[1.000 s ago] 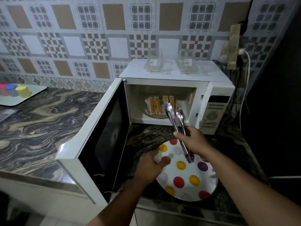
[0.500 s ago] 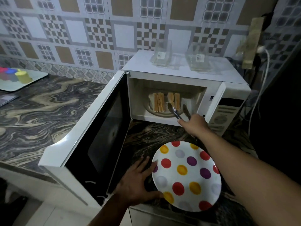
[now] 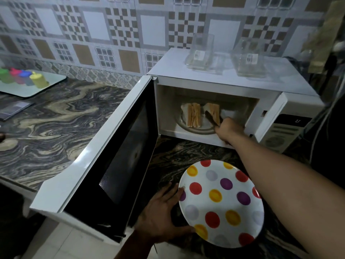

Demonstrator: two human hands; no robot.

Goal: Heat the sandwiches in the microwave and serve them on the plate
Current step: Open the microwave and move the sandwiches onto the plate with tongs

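Now the right hand (image 3: 228, 128) reaches into the open microwave (image 3: 214, 81) and grips a pair of metal tongs (image 3: 211, 118). The tips of the tongs are at the right sandwich (image 3: 211, 111); whether they already press it I cannot tell. The left sandwich (image 3: 194, 114) stands beside it, a little apart, and both are on the round glass turntable (image 3: 188, 128) inside. The microwave door (image 3: 104, 152) is swung fully open to the left.

The left hand (image 3: 164, 215) holds the left rim of the plate (image 3: 222, 202), with the thumb curled under the near edge and the fingers on the far side of the rim. The plate is white with red, yellow and purple dots, and it lies on the marbled worktop (image 3: 56, 118) in front of the microwave.

On top of the microwave stand two clear glass containers (image 3: 200, 51), each with a small white label; the writing on them is too small to read. The control panel (image 3: 285, 131) has printing too, also not readable. Far left, on a pale tray (image 3: 28, 90), stand small coloured cups (image 3: 38, 81).
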